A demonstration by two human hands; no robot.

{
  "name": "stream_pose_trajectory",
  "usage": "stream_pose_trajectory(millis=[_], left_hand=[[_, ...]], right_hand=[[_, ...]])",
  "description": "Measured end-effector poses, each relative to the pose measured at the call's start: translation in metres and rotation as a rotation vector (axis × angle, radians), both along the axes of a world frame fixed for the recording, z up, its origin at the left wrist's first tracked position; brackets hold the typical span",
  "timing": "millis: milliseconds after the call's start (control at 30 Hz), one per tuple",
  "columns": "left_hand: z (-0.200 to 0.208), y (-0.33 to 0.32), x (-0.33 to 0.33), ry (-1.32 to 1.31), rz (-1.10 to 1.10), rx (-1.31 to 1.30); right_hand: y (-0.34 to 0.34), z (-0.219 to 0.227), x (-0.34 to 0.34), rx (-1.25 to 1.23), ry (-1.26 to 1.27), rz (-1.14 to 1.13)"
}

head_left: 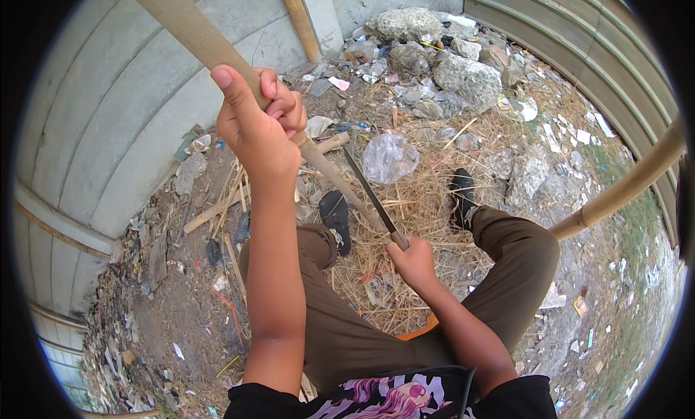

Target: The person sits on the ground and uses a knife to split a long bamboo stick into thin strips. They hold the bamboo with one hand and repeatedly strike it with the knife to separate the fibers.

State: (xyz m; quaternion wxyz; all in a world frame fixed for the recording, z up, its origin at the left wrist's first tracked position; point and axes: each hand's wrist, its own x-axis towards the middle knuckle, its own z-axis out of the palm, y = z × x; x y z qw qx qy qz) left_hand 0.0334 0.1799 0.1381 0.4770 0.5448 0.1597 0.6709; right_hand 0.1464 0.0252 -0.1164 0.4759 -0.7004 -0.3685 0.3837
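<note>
My left hand (260,126) is raised and wrapped around a long bamboo strip (192,32). The strip slants from the upper left, past my hand, down to the straw between my feet. Lower down, my right hand (413,263) is closed on the handle of a machete (369,191). Its dark, narrow blade points up and away to the left, close beside the lower part of the strip. From this view I cannot tell whether the blade touches the bamboo. My fingers hide most of the machete's handle.
Straw and shavings (384,274) lie between my shoes, with a clear plastic bag (389,158) beyond. Cut bamboo pieces (210,216) lie at left. A bamboo pole (622,176) juts in at right. Rubble (467,82) and litter lie by the concrete wall (116,93) and metal sheeting (579,35).
</note>
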Motion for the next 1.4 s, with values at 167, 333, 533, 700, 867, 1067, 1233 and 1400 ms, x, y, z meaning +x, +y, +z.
stream_pose_trajectory(millis=[167, 333, 533, 700, 867, 1067, 1233, 1400], left_hand=[[0.000, 0.006, -0.005, -0.029, 0.082, 0.008], [-0.006, 0.013, -0.010, -0.019, 0.101, 0.055], [-0.010, 0.015, -0.004, -0.012, 0.126, 0.014], [-0.009, 0.018, -0.011, -0.021, 0.041, 0.016], [-0.011, 0.018, -0.008, -0.021, 0.044, -0.004], [-0.012, 0.015, -0.003, -0.016, -0.012, -0.025], [-0.015, 0.016, -0.011, -0.028, 0.007, -0.028], [-0.019, 0.023, -0.011, -0.026, 0.059, -0.021]], right_hand=[[-0.007, 0.117, 0.017, 0.621, -0.019, -0.180], [0.015, 0.079, 0.003, 1.083, 0.351, -0.268], [0.020, -0.019, -0.016, -0.082, 0.262, -0.195], [0.012, 0.110, 0.030, 0.424, 0.237, -0.283], [0.019, 0.108, 0.020, 1.087, 0.382, -0.325], [-0.005, -0.020, -0.022, -0.119, -0.067, 0.021], [0.004, 0.090, 0.015, 0.340, 0.259, -0.150], [0.022, 0.098, 0.007, 1.030, 0.391, -0.408]])
